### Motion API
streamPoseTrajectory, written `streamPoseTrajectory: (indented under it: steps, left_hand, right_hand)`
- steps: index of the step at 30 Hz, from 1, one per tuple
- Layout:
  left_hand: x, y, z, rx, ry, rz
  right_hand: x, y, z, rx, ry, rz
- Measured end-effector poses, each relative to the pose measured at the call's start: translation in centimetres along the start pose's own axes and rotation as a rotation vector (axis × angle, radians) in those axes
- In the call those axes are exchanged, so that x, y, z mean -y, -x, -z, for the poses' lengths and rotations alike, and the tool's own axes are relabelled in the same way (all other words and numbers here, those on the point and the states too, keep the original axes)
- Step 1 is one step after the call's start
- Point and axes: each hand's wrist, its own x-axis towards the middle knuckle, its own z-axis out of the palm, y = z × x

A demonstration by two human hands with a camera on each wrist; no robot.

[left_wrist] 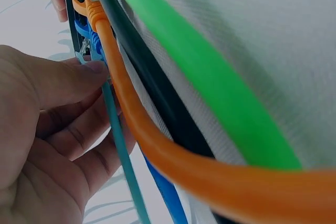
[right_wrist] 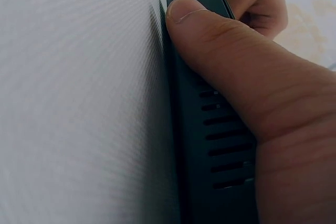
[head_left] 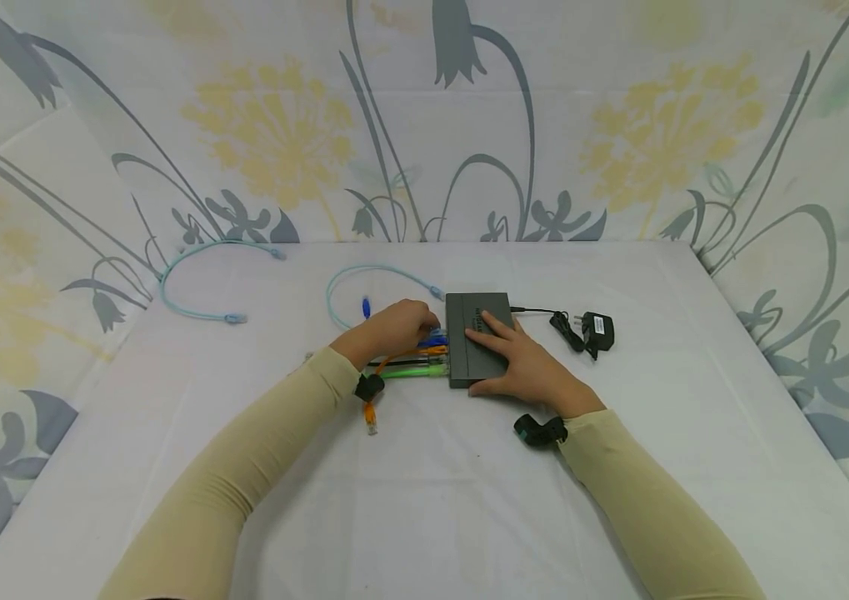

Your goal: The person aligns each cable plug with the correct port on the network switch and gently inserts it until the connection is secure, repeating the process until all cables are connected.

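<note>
A dark grey network switch (head_left: 461,350) lies on the white cloth, with several network cables at its left side. My left hand (head_left: 394,327) pinches a light blue network cable (left_wrist: 116,119) between thumb and fingers, close to the ports in the left wrist view. Beside it, blue, orange (left_wrist: 113,51), black (left_wrist: 142,66) and green (left_wrist: 205,66) cables run into the switch; the plug in my fingers is partly hidden. My right hand (head_left: 521,362) rests on the switch with fingers spread over its top. Its thumb (right_wrist: 210,30) presses along the vented near side.
Another light blue cable (head_left: 169,283) lies curved at the far left. A black power adapter (head_left: 599,332) sits right of the switch, joined by a thin cord. Free plugs, one blue (head_left: 366,307) and one orange (head_left: 372,421), lie near my left forearm.
</note>
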Motion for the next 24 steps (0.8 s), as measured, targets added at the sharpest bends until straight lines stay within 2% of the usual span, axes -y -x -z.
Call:
streamPoseTrajectory:
  steps: [13,24]
  left_hand:
    - [0.14,-0.03,-0.15,-0.037,-0.019,-0.022]
    - [0.04,0.25,-0.24,-0.064,0.005,-0.006]
  right_hand:
    - [-0.06,0.02,-0.03,-0.011,0.005,0.009]
    - [-0.1,-0.03,-0.01,-0.006,0.01,0.011]
